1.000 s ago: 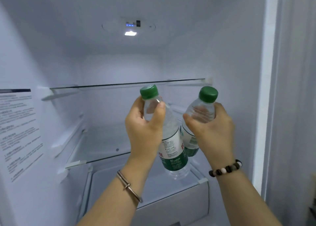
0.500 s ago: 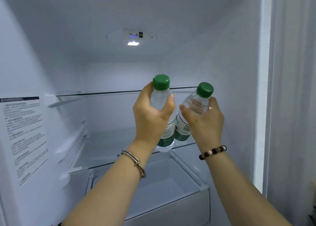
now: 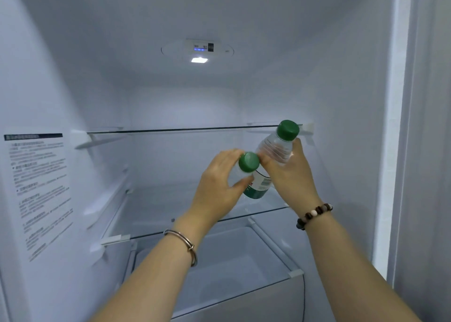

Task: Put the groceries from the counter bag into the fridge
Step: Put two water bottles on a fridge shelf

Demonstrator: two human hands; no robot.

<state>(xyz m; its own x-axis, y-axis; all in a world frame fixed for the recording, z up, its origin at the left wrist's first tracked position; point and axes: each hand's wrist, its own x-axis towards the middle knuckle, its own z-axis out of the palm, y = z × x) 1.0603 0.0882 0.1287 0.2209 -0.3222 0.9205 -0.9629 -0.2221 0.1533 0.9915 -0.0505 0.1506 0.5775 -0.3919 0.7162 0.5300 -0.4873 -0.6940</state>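
A small rectangular white lamp (image 3: 199, 60) in the ceiling of the white fridge interior (image 3: 305, 65) gives cool, bluish, even light with faint shadows. Edges bow near the frame borders. The printed white instruction label (image 3: 39, 190) is smeared and unreadable.

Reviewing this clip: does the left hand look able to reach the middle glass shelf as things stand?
Probably yes. The left hand, gripping a green-capped water bottle, hovers over the middle glass shelf, and nothing visible stands between them.
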